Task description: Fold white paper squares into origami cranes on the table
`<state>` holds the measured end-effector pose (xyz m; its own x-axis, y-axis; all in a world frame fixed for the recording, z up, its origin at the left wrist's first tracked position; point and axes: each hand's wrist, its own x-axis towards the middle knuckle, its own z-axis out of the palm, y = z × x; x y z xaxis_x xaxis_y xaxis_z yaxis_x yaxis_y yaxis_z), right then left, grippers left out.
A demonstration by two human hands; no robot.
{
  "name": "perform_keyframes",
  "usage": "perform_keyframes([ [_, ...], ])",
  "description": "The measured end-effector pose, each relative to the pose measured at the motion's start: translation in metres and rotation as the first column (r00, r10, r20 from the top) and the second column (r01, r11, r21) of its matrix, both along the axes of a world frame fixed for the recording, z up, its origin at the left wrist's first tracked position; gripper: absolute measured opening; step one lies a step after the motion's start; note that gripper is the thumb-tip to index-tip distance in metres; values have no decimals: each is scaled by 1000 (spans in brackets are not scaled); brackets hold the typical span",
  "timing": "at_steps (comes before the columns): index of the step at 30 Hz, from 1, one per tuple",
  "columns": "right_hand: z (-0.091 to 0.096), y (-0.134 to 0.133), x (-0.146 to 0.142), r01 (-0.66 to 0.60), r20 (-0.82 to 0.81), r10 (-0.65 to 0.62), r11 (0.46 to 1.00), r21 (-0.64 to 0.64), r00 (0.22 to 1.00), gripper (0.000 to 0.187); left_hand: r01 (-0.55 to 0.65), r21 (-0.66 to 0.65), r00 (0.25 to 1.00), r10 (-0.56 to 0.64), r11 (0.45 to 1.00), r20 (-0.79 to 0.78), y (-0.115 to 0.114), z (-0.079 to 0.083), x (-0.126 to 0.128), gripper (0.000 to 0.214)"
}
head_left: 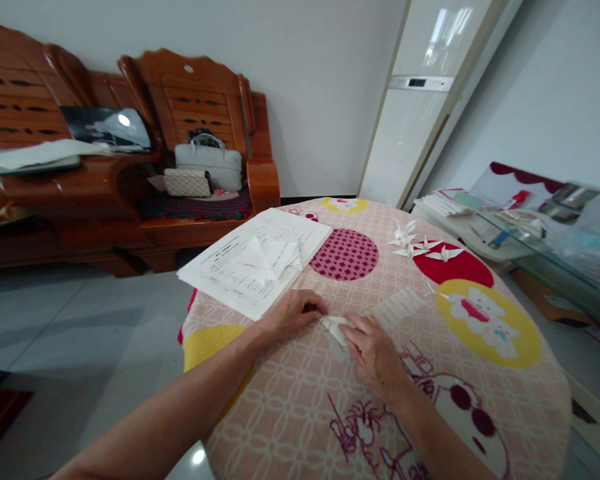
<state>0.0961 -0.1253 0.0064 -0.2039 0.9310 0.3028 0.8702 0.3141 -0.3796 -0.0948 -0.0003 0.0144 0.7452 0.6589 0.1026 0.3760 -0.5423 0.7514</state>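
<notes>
A small folded white paper piece [334, 325] lies on the round table's patterned pink cloth [290, 400]. My left hand [293, 312] rests on the cloth with its fingers curled, the fingertips pinching the paper's left end. My right hand [375, 353] presses down on the paper's right side with fingers together. Most of the paper is hidden under both hands.
A stack of printed sheets with folded paper squares on top [255, 260] lies at the table's far left edge. Several finished white paper cranes [420, 247] sit at the far side. A wooden bench with bags [205, 170] stands behind; a cluttered glass table [530, 227] is at right.
</notes>
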Motion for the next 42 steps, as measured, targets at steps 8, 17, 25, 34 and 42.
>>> perform_keyframes([
  [8, -1, 0, 0, -4, 11, 4, 1000, -12, 1000, 32, -74, -7, 996, 74, 997, 54, -8, 3, -1, 22],
  [17, -3, 0, 0, -6, -11, 6, 1000, 4, 1000, 35, -20, 244, 996, 41, 970, -81, -16, -1, 14, 13],
  [25, -2, 1, 2, -27, -40, 27, 1000, 3, 999, 42, 196, 517, 955, -43, 833, -292, -19, -1, 14, 17],
  [34, -4, 2, 2, -18, -23, 18, 1000, -3, 1000, 42, 178, 508, 932, 21, 842, -361, -20, 3, 15, 10],
  [42, -1, 2, 2, -33, -20, 32, 999, -16, 999, 38, 188, 491, 917, 27, 851, -397, -20, 3, 14, 10],
])
